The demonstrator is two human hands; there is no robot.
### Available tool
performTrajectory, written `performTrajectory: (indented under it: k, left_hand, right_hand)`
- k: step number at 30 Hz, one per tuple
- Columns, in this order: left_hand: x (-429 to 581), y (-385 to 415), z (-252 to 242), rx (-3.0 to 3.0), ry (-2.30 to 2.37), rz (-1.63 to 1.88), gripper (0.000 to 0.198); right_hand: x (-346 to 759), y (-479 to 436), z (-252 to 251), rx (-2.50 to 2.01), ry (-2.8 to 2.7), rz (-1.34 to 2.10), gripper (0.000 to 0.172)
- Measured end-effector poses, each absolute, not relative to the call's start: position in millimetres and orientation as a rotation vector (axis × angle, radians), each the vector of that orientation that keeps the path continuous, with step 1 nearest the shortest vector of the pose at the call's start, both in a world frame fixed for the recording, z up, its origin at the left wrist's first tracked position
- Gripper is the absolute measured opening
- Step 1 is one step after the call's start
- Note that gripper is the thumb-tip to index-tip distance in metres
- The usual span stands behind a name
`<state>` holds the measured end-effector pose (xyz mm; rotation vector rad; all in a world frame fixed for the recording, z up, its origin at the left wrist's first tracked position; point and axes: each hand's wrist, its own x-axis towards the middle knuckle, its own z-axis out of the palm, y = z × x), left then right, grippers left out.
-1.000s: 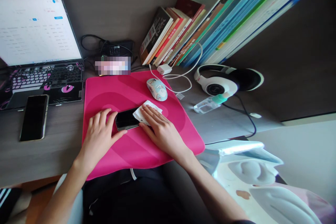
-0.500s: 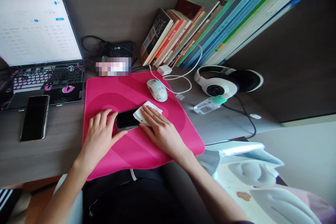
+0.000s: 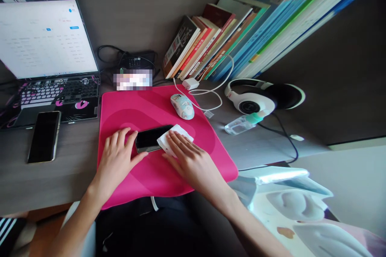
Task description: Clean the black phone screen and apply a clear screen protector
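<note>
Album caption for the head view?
Right hand on a white tissue over a phone, left hand at its left end.

Between the left hand [image 3: 116, 160] and the right hand [image 3: 193, 164], a bare stretch of pink mouse pad [image 3: 153, 174] ran right up to the near edge of the smartphone [image 3: 147, 138]! Beyond it, more open pad, but the computer mouse [image 3: 182, 107] stood in the way at right, a white cable [image 3: 233, 65] looping close by. Farther right, bottle [image 3: 237, 126] and headphones [image 3: 262, 102] crowded the path!

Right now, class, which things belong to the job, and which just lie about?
In use: right hand on white tissue; phone partly beneath it; left hand alongside; pink mat.

Lying about, seemingly: mouse, charger, headphones, laptop, second phone, books, bottle.
</note>
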<state>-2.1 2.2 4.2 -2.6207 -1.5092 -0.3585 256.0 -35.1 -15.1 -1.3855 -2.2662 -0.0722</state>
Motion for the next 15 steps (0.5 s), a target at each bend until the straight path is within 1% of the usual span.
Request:
performTrajectory:
  k: [4, 10, 15]
  left_hand:
    - [-3.8, 2.2, 6.9, -2.645, -1.514, -0.366, 0.061]
    - [-6.2, 3.4, 6.7, -2.678, -1.524, -0.383, 0.058]
    - [-3.5, -0.2, 5.3, -2.621, -1.541, -0.377, 0.063]
  right_hand:
    - [259.8, -43.9, -13.5, -1.372, -2.304, -0.035, 0.053]
    - [264.8, -14.9, -24.2, -1.349, -2.313, 0.130, 0.062]
    - [264.4, -11.2, -26.3, -1.358, -2.287, 0.150, 0.069]
